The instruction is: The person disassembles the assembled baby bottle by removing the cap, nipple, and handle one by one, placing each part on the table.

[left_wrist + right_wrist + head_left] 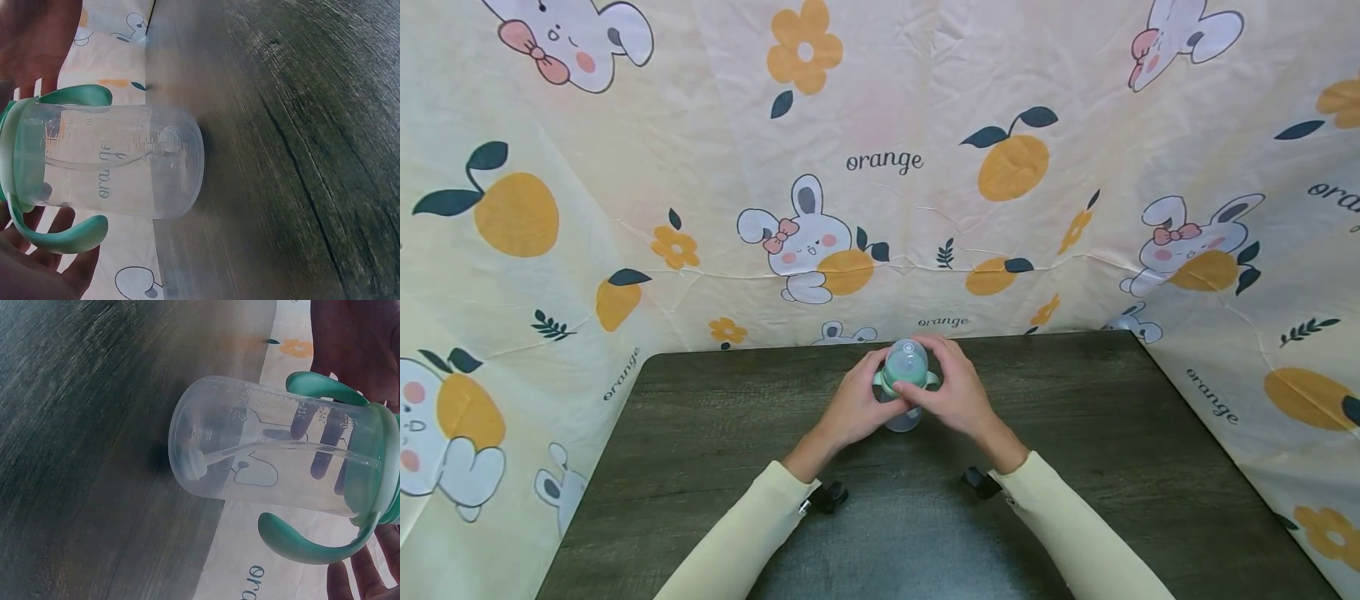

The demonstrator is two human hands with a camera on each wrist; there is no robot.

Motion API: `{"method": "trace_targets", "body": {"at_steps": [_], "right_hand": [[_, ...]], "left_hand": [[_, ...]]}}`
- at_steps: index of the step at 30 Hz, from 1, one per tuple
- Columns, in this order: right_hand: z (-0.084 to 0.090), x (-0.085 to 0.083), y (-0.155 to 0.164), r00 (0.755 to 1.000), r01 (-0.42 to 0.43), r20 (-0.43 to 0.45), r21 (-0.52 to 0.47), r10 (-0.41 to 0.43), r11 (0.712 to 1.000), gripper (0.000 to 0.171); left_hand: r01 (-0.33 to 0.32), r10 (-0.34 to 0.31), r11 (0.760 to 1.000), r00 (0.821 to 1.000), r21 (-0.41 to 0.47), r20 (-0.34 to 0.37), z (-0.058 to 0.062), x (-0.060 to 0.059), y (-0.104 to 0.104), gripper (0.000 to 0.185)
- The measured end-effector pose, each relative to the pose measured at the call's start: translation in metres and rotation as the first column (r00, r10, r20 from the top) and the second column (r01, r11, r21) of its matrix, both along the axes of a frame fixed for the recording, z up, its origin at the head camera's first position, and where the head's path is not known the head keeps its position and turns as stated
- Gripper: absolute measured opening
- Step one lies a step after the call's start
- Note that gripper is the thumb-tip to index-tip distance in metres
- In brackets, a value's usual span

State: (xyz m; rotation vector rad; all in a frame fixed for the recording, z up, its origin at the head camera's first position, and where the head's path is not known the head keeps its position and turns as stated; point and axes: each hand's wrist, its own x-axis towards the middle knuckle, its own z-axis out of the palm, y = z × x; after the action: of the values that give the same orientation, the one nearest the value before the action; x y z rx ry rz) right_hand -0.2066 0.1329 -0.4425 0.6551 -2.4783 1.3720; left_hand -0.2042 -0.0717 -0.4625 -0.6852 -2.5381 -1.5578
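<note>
Held between both hands is a clear baby bottle (904, 419) with a green collar (389, 462), two green handles (81, 234) and a clear domed cap (907, 357). It stands roughly upright, its base close over the table. Through its wall show a straw (281, 445) with a weighted end and measuring marks. My left hand (857, 402) grips the collar from the left, thumb in front. From the other side my right hand (957, 390) holds the same collar, its thumb across the front. Fingers of both hands pass behind the bottle and handles. No liquid shows inside.
The dark wood-grain table (715, 433) spreads beneath the hands. A cream cloth (895, 217) printed with rabbits, oranges and flowers hangs behind and at both sides of it. A black wrist device (829, 497) sits by each cream sleeve cuff.
</note>
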Motion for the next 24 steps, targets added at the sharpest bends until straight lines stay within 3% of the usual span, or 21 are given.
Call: {"method": "trace_targets", "body": {"at_steps": [24], "right_hand": [[-0.0066,0.0014,-0.0024,1.0,0.023,0.006,-0.041,-0.023,0.999,0.059]], "left_hand": [[-0.07,0.069,0.995,0.997,0.073,0.02,-0.0058,0.0031,0.0053,0.07]]}}
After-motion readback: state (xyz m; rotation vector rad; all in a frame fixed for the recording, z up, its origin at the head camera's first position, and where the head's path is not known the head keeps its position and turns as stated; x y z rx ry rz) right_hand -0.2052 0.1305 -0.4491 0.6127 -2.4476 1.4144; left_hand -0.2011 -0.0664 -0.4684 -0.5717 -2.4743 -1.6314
